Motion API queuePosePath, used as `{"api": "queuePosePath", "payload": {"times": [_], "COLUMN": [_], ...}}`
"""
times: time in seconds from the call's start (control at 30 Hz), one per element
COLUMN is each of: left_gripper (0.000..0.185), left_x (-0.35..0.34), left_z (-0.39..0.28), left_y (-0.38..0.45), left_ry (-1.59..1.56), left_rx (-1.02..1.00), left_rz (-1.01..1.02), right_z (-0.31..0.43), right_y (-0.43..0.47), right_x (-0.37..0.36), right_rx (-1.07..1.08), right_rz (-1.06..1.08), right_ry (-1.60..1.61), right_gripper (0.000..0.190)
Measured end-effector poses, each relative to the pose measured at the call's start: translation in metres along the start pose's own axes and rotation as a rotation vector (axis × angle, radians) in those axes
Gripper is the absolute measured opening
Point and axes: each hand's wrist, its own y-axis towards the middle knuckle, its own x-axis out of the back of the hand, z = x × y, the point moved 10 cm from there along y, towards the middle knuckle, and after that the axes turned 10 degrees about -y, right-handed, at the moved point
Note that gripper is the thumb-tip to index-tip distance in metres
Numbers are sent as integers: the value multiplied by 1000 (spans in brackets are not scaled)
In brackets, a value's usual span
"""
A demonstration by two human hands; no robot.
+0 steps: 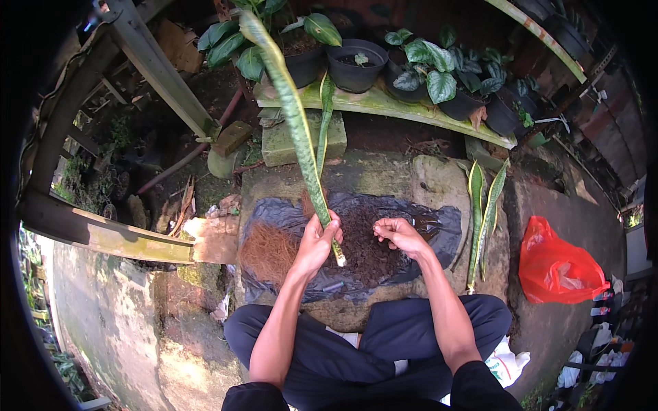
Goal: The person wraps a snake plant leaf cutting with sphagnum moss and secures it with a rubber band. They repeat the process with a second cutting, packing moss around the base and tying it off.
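My left hand (317, 241) grips a snake plant cutting (295, 115) near its pale base. Its long, yellow-edged leaf rises away from me, and a shorter leaf (324, 120) runs beside it, seemingly from the same base. My right hand (403, 236) hovers over dark soil (367, 246) with thumb and fingertips pinched together; anything between them is too small to make out. The soil lies on a black plastic sheet (447, 218). A mat of brown coconut fibre (267, 254) covers the sheet's left side. More snake plant leaves (478, 221) lie to the right.
Beyond the sheet, a mossy plank (370, 105) on blocks (303, 136) bears several black plant pots (356, 67). A red plastic bag (555, 267) sits at right. Metal beams (159, 67) stand at left. A small cylindrical object (333, 286) lies on the sheet's near edge.
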Motion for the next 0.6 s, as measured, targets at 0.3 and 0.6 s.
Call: {"api": "queuePosePath", "payload": {"times": [0.3, 0.6], "left_gripper": [7, 17], "left_x": [-16, -27], "left_z": [17, 29], "left_y": [-1, 0], "left_ry": [12, 94], "left_rx": [46, 17], "left_rz": [-73, -6], "right_z": [53, 57], "right_y": [-23, -24], "right_x": [-27, -29], "right_rx": [151, 225], "right_rz": [99, 152], "right_ry": [260, 440], "right_gripper": [10, 12]}}
